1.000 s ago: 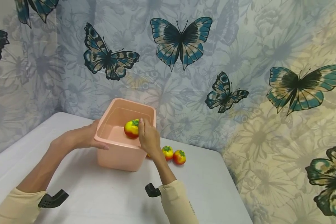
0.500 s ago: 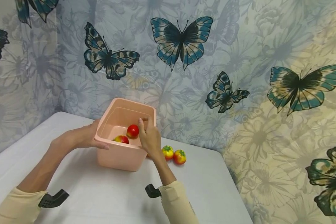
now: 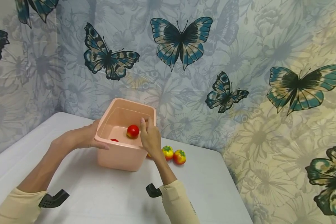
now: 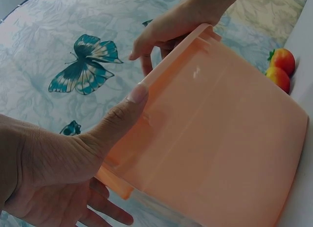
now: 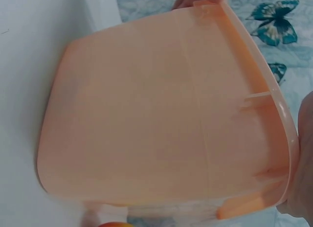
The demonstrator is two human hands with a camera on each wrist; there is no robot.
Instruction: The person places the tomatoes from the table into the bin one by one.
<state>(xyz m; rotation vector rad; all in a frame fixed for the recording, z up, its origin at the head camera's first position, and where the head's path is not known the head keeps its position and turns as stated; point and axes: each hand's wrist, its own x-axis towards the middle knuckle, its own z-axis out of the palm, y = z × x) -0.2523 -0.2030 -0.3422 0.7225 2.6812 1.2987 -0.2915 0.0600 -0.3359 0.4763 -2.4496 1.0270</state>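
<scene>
A pink plastic bin (image 3: 120, 158) stands on the white table. My left hand (image 3: 91, 137) grips its left side near the front corner; in the left wrist view the thumb (image 4: 120, 117) lies over the rim, with the fingers spread below. My right hand (image 3: 150, 137) reaches over the right rim, thumb up and fingers reaching into the bin, partly hidden. No fruit shows in its grasp. Inside the bin a shiny red tomato-like fruit (image 3: 133, 131) rests near that hand. Only the red top of another fruit (image 3: 114, 140) shows behind the front rim.
Right of the bin, two red-and-yellow fruits with green tops, one (image 3: 167, 152) beside the other (image 3: 179, 157), sit on the table (image 3: 204, 183). A bit of another fruit (image 3: 148, 155) shows behind my right wrist. A butterfly-patterned cloth (image 3: 182, 93) hangs behind.
The fruit with a green top near my right hand dropped and rolled toward the bin's front left, now mostly hidden by the front wall. Both hands stay nearly still.
</scene>
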